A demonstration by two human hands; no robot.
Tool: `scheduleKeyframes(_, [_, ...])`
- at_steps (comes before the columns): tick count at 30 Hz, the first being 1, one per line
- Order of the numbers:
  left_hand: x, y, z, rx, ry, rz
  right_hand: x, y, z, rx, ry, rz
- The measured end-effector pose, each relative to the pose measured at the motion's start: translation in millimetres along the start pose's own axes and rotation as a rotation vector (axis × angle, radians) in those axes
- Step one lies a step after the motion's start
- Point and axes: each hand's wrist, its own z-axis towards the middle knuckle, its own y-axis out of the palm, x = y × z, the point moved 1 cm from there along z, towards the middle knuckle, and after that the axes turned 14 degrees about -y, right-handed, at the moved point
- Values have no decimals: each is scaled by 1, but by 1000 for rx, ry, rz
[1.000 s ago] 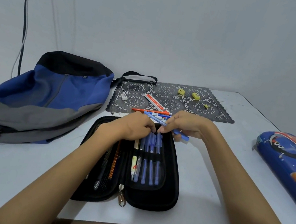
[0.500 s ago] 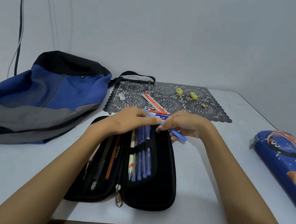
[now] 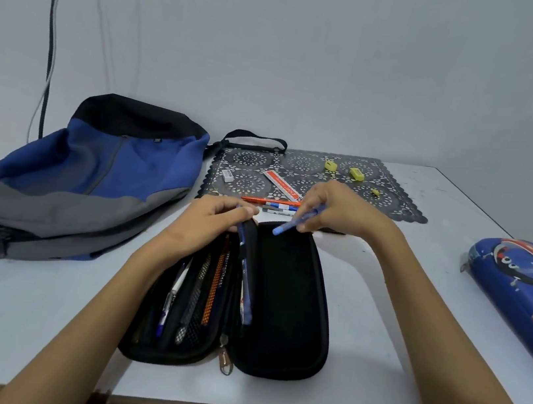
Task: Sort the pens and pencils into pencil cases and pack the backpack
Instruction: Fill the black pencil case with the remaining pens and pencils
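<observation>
- The black case (image 3: 288, 302) lies open at lower centre of the frame on the table (image 3: 35, 305), with pens and pencils in its left half.
- The left hand (image 3: 209, 228) curls its fingers and pinches the top of the case's flap (image 3: 252, 248). The flap stands on edge and carries blue pens.
- The right hand (image 3: 340, 209), above the case's upper right, grips a blue pen (image 3: 293, 223) between thumb and fingers. The pen slants down to the left.
- The backpack (image 3: 88, 182) lies at the left, and a printed case (image 3: 526, 303) at the right edge.
- Loose pens (image 3: 268, 201) lie on the mat (image 3: 395, 207) at upper centre.
</observation>
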Motion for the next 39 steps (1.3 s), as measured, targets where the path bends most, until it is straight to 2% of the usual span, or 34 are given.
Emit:
scheduleKeyframes(3, [0,-1,0,14,-2,20,-6,0,-1,-50,-122,-27])
scheduleKeyframes(8, [-1,1,0,15,5,45,-30,6,-11,-367,-249,-137])
scheduleKeyframes(13, [-4,0,3,6,-6,56,-39,21,-29,-499,-204,-187])
scheduleKeyframes(18, [-9,0,4,34,11,96,-43,10,-37,-553,-177,-31])
scheduleKeyframes(20, [-11,0,4,48,10,54,-40,-2,-27,-464,-172,101])
scheduleKeyframes(23, [-10,1,3,62,2,-2,-17,-16,8,-83,-70,211])
scheduleKeyframes(26, [-11,2,3,73,-12,-17,19,-7,53,229,165,45])
scheduleKeyframes(28, [-11,2,4,77,-17,-13,41,6,78,239,287,-109])
scheduleKeyframes(30, [-11,2,4,78,-20,-18,51,20,89,147,366,-236])
scheduleKeyframes(34, [-13,1,6,67,-9,-16,48,36,94,128,384,-450])
scheduleKeyframes(39, [-16,2,8,78,-9,-1,55,31,97,236,481,-255])
